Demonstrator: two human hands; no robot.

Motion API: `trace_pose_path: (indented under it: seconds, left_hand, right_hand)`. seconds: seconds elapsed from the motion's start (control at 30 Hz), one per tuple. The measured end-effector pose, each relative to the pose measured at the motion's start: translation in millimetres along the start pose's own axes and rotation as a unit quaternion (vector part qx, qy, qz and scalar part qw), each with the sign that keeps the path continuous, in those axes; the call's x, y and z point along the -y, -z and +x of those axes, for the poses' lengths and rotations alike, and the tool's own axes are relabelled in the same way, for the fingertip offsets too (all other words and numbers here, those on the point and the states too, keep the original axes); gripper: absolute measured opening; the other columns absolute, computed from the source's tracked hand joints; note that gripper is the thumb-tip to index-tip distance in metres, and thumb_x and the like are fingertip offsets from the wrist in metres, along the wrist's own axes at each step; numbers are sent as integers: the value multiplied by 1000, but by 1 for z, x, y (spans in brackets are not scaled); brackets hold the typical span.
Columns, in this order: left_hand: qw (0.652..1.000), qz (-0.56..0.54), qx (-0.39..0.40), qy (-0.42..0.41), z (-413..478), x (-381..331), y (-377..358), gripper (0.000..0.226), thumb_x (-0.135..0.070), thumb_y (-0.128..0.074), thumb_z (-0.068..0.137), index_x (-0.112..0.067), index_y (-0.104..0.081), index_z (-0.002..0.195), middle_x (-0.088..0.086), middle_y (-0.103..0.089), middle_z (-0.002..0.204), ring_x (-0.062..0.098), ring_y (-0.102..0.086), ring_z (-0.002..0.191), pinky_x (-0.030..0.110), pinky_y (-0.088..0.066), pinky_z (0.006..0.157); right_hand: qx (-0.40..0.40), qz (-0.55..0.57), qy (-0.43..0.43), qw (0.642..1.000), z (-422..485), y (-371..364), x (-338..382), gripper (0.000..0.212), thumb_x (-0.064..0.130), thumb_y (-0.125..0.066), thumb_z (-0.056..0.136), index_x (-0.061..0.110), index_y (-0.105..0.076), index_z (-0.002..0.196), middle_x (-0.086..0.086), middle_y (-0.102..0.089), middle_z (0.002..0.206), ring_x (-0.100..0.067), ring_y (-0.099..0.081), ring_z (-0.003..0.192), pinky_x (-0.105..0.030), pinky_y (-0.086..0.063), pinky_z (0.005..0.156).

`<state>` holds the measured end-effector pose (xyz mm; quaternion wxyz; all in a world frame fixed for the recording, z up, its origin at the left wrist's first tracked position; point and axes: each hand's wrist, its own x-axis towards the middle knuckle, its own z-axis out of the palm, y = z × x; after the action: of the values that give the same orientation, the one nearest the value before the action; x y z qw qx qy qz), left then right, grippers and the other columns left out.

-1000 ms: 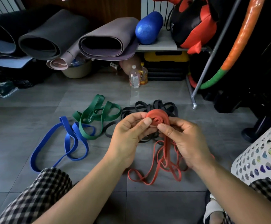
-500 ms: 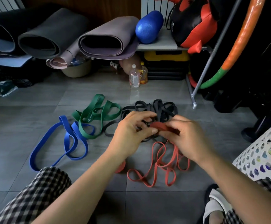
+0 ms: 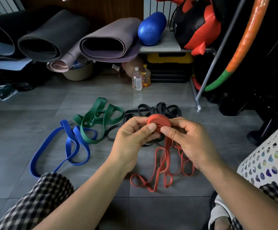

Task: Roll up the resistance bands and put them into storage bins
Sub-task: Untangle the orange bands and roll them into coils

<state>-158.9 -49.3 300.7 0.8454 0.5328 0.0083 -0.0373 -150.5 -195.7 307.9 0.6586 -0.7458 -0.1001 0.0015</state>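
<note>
4 bands — 2 bottles — 2 hands

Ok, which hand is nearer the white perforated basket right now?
Right. The right hand pinches the coiled red band, with the white basket off to its right; the left hand holds the coil's other side, farther from the basket.

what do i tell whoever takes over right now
Hands: left hand and right hand both pinch the red band, partly rolled into a coil; its loose tail lies on the floor.
Floor: blue band, green band and black band lie unrolled.
The bin stands at the right.
Done: red coil started.
Left: finish red, roll the other three, bin all four.
</note>
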Motion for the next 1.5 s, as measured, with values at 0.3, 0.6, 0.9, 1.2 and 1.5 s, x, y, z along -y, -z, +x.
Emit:
trace_pose_path:
  seconds: [0.3, 0.6, 0.9, 1.2, 1.5]
  left_hand:
    - [886, 448, 40, -117, 4, -1, 9, 22, 0, -68, 79, -15, -67, 95, 0, -65, 90, 17, -67, 74, 27, -55, 71]
    - [996, 89, 16, -14, -2, -10, -2, 11, 1, -62, 75, -6, -59, 84, 2, -70, 73, 15, -68, 62, 21, -56, 63]
    - [996, 75, 19, 41, -1, -8, -2, 13, 1, -62, 77, -8, -58, 87, 7, -69, 82, 15, -69, 68, 20, -55, 60]
    - [944, 323, 36, -50, 1, -17, 7, 28, 9, -64, 77, -18, -62, 81, -4, -66, 71, 11, -65, 63, 19, -55, 62]
    - [1000, 1, -6, -1, -1, -16, -1, 19, -9, -64, 64, -6, -53, 79, 4, -68, 73, 17, -67, 64, 23, -57, 62]
  right_hand:
    - [48, -350, 114, 929, 3, 10, -8, 19, 18, -70, 79, 8, -71, 94, 9, -56, 83, -10, -57, 75, -24, -47, 69]
    - [41, 12, -9, 999, 3, 5, 2, 18, 31, -67, 70, 27, -69, 87, 1, -66, 91, -3, -62, 87, -14, -47, 79]
    - [5, 25, -40, 999, 4, -3, -5, 21, 26, -67, 72, 13, -70, 89, 2, -71, 84, -8, -66, 81, -17, -48, 75]
    - [60, -157, 30, 985, 9, 1, 0, 13, 19, -69, 77, 17, -70, 89, 6, -57, 81, -2, -55, 76, -9, -41, 70]
    - [14, 93, -25, 995, 1, -9, -4, 15, 30, -66, 68, 22, -72, 79, 2, -69, 83, -4, -63, 81, -13, -46, 74]
